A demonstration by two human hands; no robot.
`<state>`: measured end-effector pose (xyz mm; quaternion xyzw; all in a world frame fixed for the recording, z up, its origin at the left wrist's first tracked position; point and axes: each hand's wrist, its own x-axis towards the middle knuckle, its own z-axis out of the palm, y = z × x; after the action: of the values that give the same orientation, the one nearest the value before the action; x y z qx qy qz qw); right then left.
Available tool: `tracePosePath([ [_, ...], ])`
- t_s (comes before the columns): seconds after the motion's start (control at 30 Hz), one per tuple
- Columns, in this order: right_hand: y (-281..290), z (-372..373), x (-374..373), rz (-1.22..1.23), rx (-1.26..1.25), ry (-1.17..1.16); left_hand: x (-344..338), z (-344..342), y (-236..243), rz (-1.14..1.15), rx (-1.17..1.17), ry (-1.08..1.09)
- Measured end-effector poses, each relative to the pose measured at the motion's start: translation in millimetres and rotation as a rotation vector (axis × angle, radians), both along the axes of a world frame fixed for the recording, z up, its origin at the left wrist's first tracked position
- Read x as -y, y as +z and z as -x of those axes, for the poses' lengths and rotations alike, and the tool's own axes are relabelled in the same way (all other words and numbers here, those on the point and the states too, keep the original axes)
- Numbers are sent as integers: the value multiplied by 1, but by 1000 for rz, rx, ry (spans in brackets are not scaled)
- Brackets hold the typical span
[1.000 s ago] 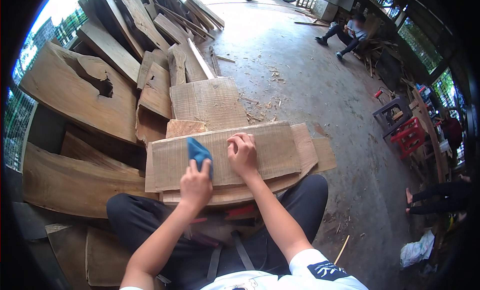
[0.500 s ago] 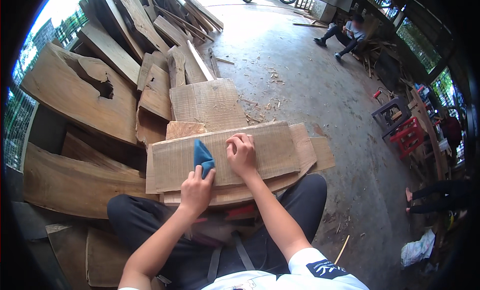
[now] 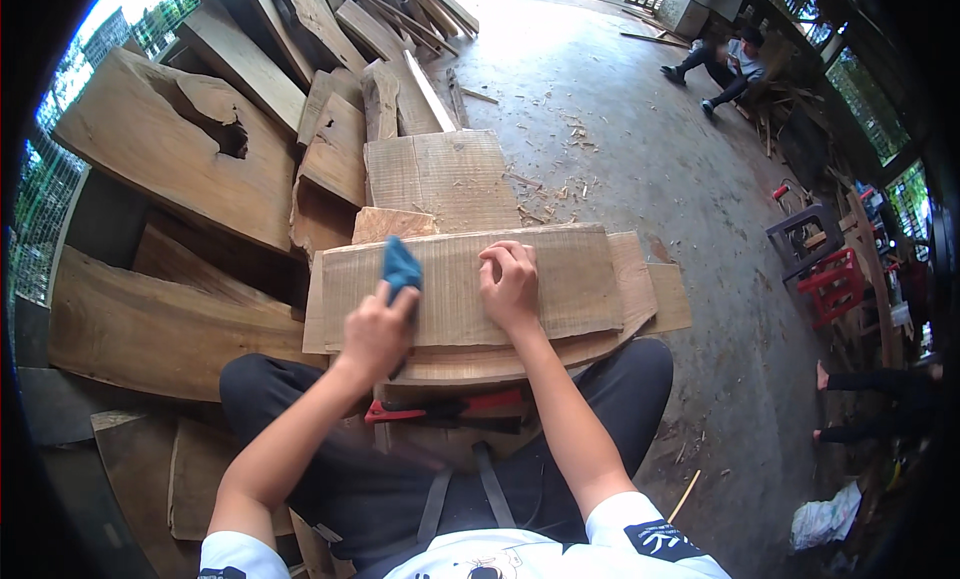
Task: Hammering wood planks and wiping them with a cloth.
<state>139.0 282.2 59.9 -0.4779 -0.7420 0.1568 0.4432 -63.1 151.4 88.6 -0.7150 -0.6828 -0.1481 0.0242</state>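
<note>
Left hand slid left along board, pinching blue cloth; right hand curled atop board. I can't see inside white bag, lower right.

We see strong daylight at the top, where the floor is almost white from glare; the right side is rather dim. We notice the left hand is blurred, and toward the black rim straight edges bend.

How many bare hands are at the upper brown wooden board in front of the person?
2. The left hand holds a blue cloth over the left part of the brown wooden board; the right hand rests slightly right of its middle. No other hand shows there.
</note>
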Motion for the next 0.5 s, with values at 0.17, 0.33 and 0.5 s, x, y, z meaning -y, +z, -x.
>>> tracePosePath([
  [0.17,1,2,0,22,3,-23,-40,53,20,48,-10,520],
  [0.33,0,1,2,34,8,-10,-6,-22,-4,22,24,5],
  [0.5,0,1,2,31,13,-22,-20,43,7,45,27,404],
])
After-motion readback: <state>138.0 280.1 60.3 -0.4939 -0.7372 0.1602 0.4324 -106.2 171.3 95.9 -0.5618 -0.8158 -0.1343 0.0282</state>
